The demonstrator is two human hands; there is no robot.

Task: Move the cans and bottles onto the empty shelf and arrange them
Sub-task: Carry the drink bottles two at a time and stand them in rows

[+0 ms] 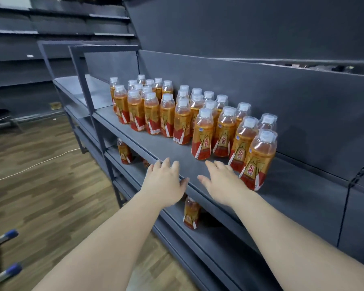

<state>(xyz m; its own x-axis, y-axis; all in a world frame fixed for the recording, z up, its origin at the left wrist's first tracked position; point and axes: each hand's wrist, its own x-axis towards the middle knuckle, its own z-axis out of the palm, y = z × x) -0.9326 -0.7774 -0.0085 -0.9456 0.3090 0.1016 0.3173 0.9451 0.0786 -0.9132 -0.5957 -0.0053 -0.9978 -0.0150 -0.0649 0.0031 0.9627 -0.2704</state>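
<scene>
While both hands hover empty at the front of the upper shelf (135,133), I read the head view as follows. The left hand (164,181) lies over the shelf's front lip, fingers straight and slightly spread, holding nothing. The right hand (223,182) is likewise flat and empty, its outer edge just beside the nearest bottle (259,160); whether it touches, I cannot tell. The bottles (168,114) stand upright on this shelf in loose rows, forming two clusters with a narrow gap between them. Two more stand on the lower shelf (214,238), one (191,213) below the wrists and one (124,151) further left. Risk, in my judgement: the bottles are tall, narrow-based and closely packed, so a sideways brush from the right hand could tip the nearest one and topple its neighbours in a chain. In reaching down for the lower pair, a forearm could also catch the shelf lip. Each bottle is clear, lightly faceted plastic with a rounded shoulder, a white cap under a transparent dome, amber liquid and a glossy gold-and-red sleeve label, probably slippery to hold. Shelf and back panel (261,91) look like matte dark-grey painted metal; the floor (40,196) is wood-patterned plank.
</scene>
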